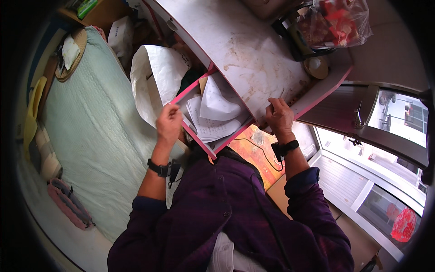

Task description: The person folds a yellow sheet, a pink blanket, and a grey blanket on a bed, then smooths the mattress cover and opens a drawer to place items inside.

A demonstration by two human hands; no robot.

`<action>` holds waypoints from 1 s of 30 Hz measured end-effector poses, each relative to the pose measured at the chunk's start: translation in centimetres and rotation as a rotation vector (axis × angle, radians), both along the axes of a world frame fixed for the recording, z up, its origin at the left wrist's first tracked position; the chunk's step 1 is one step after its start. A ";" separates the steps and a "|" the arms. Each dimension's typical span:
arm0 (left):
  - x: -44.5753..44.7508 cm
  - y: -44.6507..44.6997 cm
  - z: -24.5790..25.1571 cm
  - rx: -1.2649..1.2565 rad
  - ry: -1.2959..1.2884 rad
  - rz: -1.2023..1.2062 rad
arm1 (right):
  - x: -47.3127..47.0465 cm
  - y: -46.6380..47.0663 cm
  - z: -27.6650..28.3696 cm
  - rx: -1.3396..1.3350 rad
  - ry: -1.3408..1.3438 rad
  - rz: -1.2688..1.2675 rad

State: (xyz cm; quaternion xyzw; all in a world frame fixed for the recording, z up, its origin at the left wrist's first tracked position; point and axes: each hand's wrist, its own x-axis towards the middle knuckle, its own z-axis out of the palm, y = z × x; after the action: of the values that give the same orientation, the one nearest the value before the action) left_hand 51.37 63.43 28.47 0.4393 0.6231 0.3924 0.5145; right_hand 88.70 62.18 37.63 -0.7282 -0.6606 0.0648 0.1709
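Note:
A pulled-out drawer (228, 144) with pink edges juts from under a white tabletop (234, 44). Folded sheets of paper (217, 127) bearing writing lie inside it, one curled sheet (219, 103) on top, with a brown piece (203, 84) at the back. My left hand (169, 124), slightly blurred, is at the drawer's left corner with its fingers curled; whether it grips the edge is unclear. Over the tabletop's near right corner is my right hand (280, 117), fingers bent inward. Its palm is hidden, so I cannot see whether it holds anything.
Left of the drawer stands an open white paper bag (166, 68), beside a bed with a pale green quilted cover (91, 119). A clear plastic bag of red items (336, 23) and a round lamp-like object (316, 66) are at the tabletop's far right. A dark cable (260, 149) hangs nearby.

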 end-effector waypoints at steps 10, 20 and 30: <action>11.3 3.6 -3.4 -0.268 0.082 -0.086 | 0.0 -0.1 0.1 0.061 0.001 0.004; 16.9 -1.7 0.6 0.158 0.360 -0.267 | -0.1 -0.1 0.2 0.028 0.004 0.004; 14.1 -0.8 -1.4 -0.100 0.411 -0.242 | 0.1 0.0 -0.3 0.041 -0.012 0.030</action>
State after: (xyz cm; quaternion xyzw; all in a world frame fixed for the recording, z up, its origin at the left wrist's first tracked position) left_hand 65.49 62.66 27.09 0.5556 0.6762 0.1989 0.4411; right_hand 88.76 62.19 37.37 -0.7148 -0.6738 0.0493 0.1808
